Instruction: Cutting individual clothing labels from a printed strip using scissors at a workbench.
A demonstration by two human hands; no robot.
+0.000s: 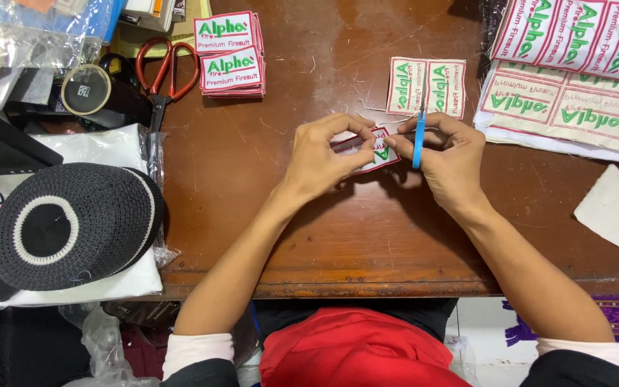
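An embroidered patch (370, 149) sits pinched between both hands just above the brown bench (309, 236), near its middle. The left hand (320, 159) curls closed on the patch's left edge; the right hand (453, 159) is closed round a small blue-handled tool (418, 140), held upright against the patch's right side. The patch is white with a red border and green lettering, tilted

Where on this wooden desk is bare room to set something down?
Bare wood lies on the brown wooden desk between the forearms near the front edge, and between the stacked embroidered patches and two-patch strip. The left end, around the black knitted cap, is crowded.
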